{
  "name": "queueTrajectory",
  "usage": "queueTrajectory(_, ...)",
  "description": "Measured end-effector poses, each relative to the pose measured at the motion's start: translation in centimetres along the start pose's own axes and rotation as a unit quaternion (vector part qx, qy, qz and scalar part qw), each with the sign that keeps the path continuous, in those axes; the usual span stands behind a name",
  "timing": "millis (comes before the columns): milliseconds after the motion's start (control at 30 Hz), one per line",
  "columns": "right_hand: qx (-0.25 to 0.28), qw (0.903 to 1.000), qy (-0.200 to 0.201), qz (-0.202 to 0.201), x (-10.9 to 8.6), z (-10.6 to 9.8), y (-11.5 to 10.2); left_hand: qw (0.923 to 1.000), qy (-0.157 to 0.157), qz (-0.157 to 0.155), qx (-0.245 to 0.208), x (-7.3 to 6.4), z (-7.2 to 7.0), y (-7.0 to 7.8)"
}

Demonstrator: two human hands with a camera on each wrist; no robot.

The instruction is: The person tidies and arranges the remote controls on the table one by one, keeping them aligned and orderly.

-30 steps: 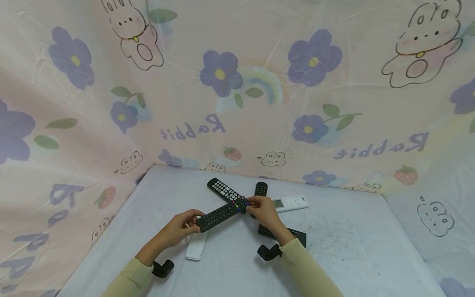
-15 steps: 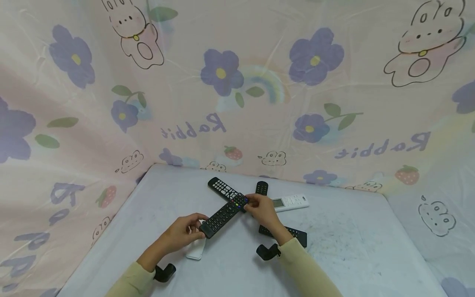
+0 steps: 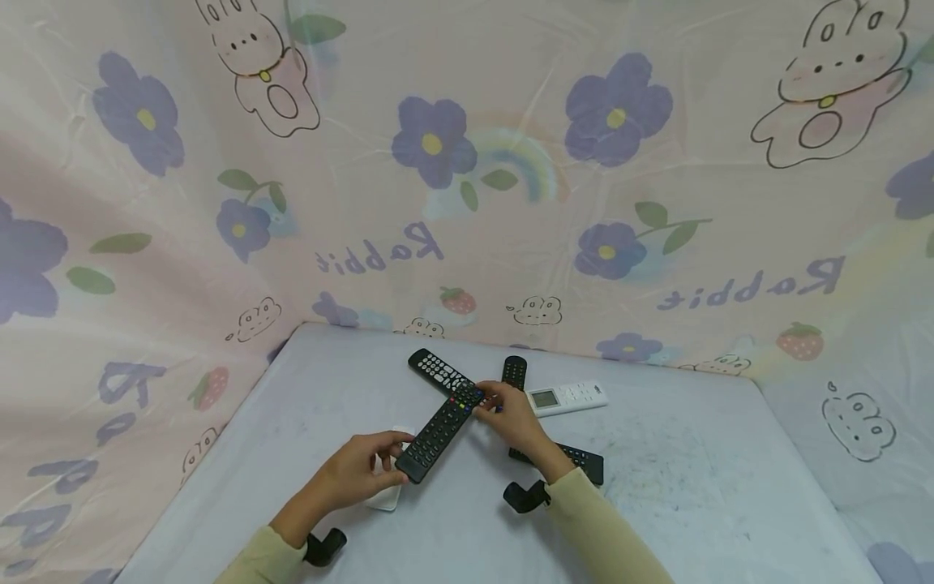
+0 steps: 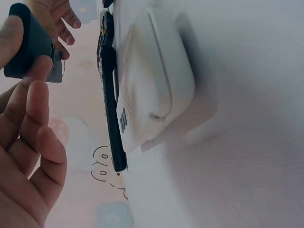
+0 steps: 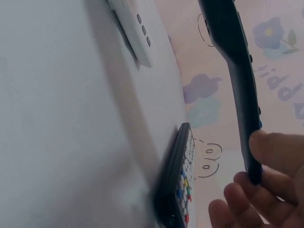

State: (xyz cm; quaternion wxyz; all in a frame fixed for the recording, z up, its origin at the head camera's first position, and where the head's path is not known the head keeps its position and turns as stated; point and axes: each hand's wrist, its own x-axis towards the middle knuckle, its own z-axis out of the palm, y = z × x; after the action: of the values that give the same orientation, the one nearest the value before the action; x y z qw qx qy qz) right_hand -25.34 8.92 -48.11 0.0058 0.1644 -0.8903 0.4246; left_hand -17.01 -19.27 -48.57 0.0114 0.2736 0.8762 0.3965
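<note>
Holding a remote above the table, turned more forward than one second ago; pinching its near end with left hand, its far end with right hand, stretched farther out.

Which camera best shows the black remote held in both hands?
The head view: there the black remote shows nearly its whole button face. The left wrist view shows it end-on, partly behind the left hand; the right wrist view shows its edge and underside, cropped at the top.

Draped booth, wider premises indeterminate: printed rabbit-and-flower sheeting hangs on 3 sides of a white-covered bench.
</note>
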Motion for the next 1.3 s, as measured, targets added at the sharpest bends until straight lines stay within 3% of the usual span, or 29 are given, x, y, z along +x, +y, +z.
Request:
queueTrajectory(267,-0.030,0.9992,-0.010,-0.022,-0.2,0.5,0.2,0.9992,-0.013,-0.005,0.036,-0.5,0.3,0.3)
queueTrajectory(500,-0.023,0.9986,-0.036,-0.032,-0.3,0.8,0.2,0.9964,-0.016,0.013,0.082,-1.2,0.8,0.2)
queueTrajectory(733,-0.030,0.9966,-0.050,-0.058,-0.4,1.2,0.1,0.9795,-0.006,0.066,0.191,-1.3,1.2,-0.2)
queueTrajectory(900,-0.038,0.9957,-0.063,-0.056,-0.3,1.7,-0.1,0.9652,-0.006,0.072,0.251,-1.3,1.2,0.0)
queueTrajectory(1300,-0.069,0.9910,-0.108,-0.037,-0.5,3.4,-0.4,0.9572,-0.010,0.059,0.283,-1.7,1.2,0.2)
